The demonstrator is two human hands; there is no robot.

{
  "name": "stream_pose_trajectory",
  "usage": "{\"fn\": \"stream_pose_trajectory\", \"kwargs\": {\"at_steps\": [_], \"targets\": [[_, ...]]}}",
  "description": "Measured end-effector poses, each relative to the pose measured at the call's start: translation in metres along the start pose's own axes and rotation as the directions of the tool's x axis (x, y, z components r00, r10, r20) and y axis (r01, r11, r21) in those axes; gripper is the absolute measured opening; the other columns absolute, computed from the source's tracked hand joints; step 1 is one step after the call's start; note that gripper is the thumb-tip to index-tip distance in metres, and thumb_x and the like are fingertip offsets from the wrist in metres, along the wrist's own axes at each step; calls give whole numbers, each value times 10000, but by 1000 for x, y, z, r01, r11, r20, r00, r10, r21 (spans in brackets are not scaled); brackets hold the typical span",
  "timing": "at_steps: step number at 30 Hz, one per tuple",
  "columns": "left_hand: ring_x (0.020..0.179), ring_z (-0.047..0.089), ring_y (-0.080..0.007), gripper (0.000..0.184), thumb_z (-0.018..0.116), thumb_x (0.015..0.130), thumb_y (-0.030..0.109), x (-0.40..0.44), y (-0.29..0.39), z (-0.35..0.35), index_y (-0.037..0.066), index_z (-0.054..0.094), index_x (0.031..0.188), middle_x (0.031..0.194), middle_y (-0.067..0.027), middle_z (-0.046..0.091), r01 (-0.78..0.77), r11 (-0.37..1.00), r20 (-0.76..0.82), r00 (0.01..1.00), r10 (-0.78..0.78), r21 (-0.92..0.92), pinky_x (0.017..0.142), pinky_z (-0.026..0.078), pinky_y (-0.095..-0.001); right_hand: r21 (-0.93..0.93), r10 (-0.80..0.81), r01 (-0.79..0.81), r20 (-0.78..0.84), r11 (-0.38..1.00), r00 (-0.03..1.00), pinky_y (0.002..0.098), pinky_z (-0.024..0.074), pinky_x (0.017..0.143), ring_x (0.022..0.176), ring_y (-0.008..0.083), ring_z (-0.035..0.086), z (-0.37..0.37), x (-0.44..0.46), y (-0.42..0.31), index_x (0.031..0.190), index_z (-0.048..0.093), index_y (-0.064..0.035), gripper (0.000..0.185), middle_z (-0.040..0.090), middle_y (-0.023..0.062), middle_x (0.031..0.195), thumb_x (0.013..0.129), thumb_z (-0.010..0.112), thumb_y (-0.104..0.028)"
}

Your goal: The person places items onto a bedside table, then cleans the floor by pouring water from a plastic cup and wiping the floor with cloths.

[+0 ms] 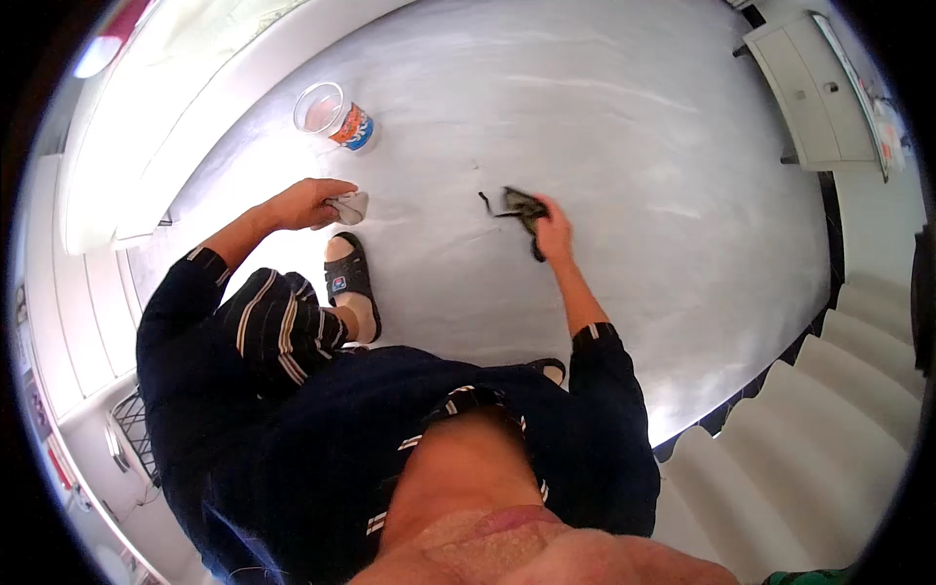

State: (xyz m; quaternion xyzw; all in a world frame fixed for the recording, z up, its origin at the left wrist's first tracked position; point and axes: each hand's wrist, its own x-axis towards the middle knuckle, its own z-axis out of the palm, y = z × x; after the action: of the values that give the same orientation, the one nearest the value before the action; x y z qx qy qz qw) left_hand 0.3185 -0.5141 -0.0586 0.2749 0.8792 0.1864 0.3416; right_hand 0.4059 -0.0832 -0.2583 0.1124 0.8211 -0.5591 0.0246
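Note:
My left hand (304,204) is closed on a small whitish cloth (350,207), held above the floor near my slippered foot. My right hand (554,230) grips a dark patterned cloth item (525,208) with thin black straps that hang or trail to its left. Beyond my left hand, a clear plastic cup (334,115) with an orange and blue label is on the floor; neither hand touches it.
Pale grey marbled floor (624,146) spreads ahead. A white cabinet (809,96) stands at the far right, and pale curtains (799,439) hang at the lower right. A long white furniture edge (210,112) runs along the upper left. My black slipper (351,283) is near my left hand.

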Motion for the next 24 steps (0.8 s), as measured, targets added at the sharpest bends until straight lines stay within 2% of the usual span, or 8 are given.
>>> {"fn": "stream_pose_trajectory", "kwargs": {"at_steps": [5,6,12,14,16,18,22,24], "targets": [[1014,621,-271,494,583,729,-24,10,-55,37,-18,542,1221,1112,-197,628,354,872,71,933,-351,-339,887,482,-349,-239,-75,-15,-361,971,930,362,411,980,1154,304,536,-60,49,31,1250,533,-49,452,579,139,1228,801,482,-28],[1029,617,-282,485,587,726,-20,15,-103,65,-4,553,1209,1120,-200,626,97,947,-138,980,-145,-307,895,486,-358,-330,-58,-86,-402,940,914,358,413,975,1153,308,538,-63,59,27,1268,518,-46,457,572,133,1248,811,491,-51],[996,623,-309,618,753,714,249,33,-181,61,39,535,1253,1127,-201,625,257,957,-40,964,-265,-136,896,489,-384,-772,-140,-64,-195,632,971,551,394,917,1280,255,426,49,92,3,1339,489,-175,499,461,57,1406,842,491,-133],[1034,606,-291,618,726,767,318,35,-212,43,51,512,1281,1166,-185,608,365,907,-242,879,-410,-212,870,503,-410,-620,-362,291,13,728,932,545,371,889,1221,248,490,105,67,-12,1204,583,-157,357,569,53,1279,870,461,-119],[1103,566,-283,644,683,816,367,16,-177,-6,66,453,1337,1216,-160,574,160,564,-279,741,-611,-810,841,518,-445,-588,-291,365,220,722,931,540,332,919,1231,191,479,148,24,-40,1190,588,-198,319,548,15,1303,923,415,-181],[1135,534,-293,675,649,845,396,11,-144,-44,79,389,1381,1239,-160,541,-117,433,-395,662,-637,-894,840,520,-472,-547,-314,457,339,702,887,496,354,891,1224,173,483,167,-8,-53,1170,598,-214,363,545,-17,1315,822,544,-124],[1118,542,-335,664,622,858,329,31,-122,-64,38,346,1387,1221,-194,534,69,593,-364,731,-577,-802,786,558,-460,22,-5,-2,322,1000,947,382,403,990,1183,249,538,136,-23,-83,1185,607,-144,520,595,56,1258,711,477,27],[1089,564,-350,619,593,870,282,43,-124,-56,3,349,1365,1214,-206,532,236,606,-238,766,-597,-760,721,586,-445,81,-95,82,171,993,981,296,382,1013,1184,228,531,97,-18,-62,1204,596,-86,479,593,121,1241,761,442,12]]}}
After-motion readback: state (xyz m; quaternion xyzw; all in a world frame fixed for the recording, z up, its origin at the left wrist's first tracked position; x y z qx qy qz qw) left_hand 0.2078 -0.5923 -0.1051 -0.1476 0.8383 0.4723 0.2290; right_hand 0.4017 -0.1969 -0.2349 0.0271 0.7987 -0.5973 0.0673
